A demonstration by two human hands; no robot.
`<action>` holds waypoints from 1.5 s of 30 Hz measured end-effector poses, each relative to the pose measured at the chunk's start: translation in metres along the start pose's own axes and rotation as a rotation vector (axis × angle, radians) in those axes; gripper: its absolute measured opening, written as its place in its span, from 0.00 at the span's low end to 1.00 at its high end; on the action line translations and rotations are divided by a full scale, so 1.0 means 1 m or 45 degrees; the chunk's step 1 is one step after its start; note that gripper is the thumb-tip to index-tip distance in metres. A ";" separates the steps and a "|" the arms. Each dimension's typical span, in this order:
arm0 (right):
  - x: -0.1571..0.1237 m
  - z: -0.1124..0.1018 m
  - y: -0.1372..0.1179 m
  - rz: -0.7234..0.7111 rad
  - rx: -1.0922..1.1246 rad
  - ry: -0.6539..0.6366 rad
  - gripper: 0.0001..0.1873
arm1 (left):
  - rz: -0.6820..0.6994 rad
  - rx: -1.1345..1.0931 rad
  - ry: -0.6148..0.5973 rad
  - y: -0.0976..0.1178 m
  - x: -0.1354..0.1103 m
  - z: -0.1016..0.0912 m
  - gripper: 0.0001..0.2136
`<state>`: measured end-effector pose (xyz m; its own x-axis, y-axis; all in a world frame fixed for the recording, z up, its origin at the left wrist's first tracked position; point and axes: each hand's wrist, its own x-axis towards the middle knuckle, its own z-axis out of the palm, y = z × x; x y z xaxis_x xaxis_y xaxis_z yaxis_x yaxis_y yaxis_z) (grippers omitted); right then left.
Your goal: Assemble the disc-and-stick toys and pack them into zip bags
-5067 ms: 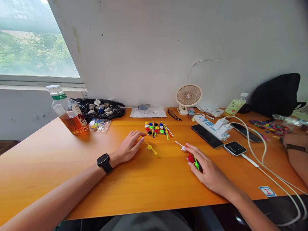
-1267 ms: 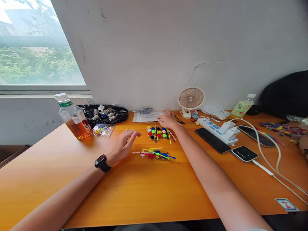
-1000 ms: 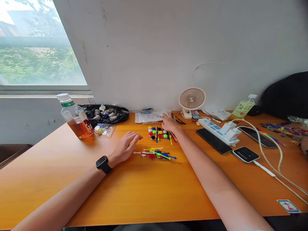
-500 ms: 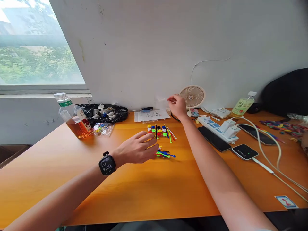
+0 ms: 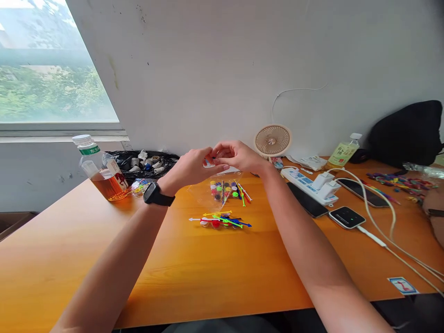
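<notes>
Orange table under a white wall fills the lower frame. At centre, the left hand and right hand meet above it. The fingers of both pinch the top edge of a clear plastic bag, which hangs straight down. Just below it in the frame, a heap of coloured plastic sticks lies on the table, long axes left to right, about equally near both hands.

Both bare forearms were stretched forward and raised, angled in toward each other. Left hand and right hand met almost fingertip to fingertip in the middle, thumbs and forefingers pinched tight, rest of the fingers loosely curled.
</notes>
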<state>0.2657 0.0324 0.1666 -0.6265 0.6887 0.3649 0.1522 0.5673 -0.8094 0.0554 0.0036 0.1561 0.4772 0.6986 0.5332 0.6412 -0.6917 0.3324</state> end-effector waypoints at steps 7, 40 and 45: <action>-0.001 0.003 0.006 0.165 0.048 -0.068 0.26 | -0.142 -0.501 -0.354 -0.029 -0.006 -0.005 0.16; 0.000 0.010 -0.009 0.100 0.178 -0.018 0.28 | -0.190 -0.930 0.200 -0.056 -0.013 -0.061 0.16; 0.005 0.002 0.005 -0.071 0.231 0.450 0.19 | -0.142 -1.016 0.200 -0.091 -0.028 -0.075 0.17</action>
<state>0.2622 0.0374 0.1636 -0.3239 0.7899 0.5207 -0.0317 0.5410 -0.8405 -0.0610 0.0329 0.1691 0.3080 0.7783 0.5471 0.0309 -0.5830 0.8119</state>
